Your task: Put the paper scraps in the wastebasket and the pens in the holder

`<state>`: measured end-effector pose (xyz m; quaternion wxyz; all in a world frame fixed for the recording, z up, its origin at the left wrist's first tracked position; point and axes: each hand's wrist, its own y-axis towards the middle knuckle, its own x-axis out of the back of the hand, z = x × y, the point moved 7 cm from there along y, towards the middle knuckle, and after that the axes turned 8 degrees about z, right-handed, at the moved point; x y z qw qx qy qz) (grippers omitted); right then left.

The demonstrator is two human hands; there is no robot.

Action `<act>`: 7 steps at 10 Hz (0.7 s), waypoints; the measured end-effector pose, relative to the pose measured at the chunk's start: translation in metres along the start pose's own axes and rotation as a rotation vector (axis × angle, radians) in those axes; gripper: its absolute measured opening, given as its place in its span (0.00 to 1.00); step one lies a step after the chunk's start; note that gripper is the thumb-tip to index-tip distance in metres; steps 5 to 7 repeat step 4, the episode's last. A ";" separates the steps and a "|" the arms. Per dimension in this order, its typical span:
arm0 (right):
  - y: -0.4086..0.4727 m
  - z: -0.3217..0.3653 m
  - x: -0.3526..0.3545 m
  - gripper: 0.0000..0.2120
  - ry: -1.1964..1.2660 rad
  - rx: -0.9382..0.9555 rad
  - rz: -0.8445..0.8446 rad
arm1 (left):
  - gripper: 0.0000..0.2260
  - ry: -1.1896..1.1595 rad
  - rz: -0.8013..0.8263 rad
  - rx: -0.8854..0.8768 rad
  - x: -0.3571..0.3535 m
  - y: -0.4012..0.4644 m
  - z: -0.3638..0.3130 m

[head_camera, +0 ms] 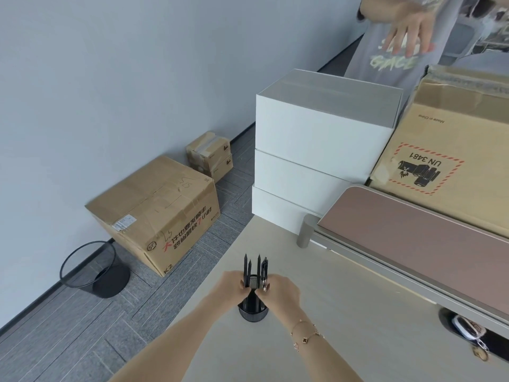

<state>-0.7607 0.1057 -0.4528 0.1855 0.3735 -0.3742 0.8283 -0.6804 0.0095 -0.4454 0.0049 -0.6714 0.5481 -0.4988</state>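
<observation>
Two hands meet over the pen holder (253,310), right at the near edge of the pale worktop (344,312). The left hand (234,285) has its fingers curled in against the bunch of pens (254,271), and the right hand (281,292), a thin bracelet (304,336) on its wrist, pinches the same bunch from the other side. The fingertips of both nearly touch in front of the pens. Those pens stand upright in the dark round holder, their black tips poking up above the knuckles; how many there are I cannot tell exactly.

Down on the grey floor to the left sits the black mesh wastebasket (95,271), close to the wall and well apart from the worktop. Whether any scraps lie inside it is too dark to tell. Just beside it is a large brown cardboard box (159,210), with a smaller taped box (210,155) behind that.

Beyond the worktop's far edge rise three stacked white boxes (316,150), and to their right a big brown carton (446,150) with a printed label. At top right another person's hand (407,31) hangs spread and blurred.
</observation>
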 end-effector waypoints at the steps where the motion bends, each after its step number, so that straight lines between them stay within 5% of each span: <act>1: 0.000 -0.003 -0.002 0.05 0.055 -0.017 0.001 | 0.09 -0.036 0.013 0.008 -0.003 0.001 0.002; 7: -0.012 -0.009 -0.005 0.09 0.119 -0.004 0.013 | 0.14 -0.150 0.038 0.001 -0.003 -0.009 0.009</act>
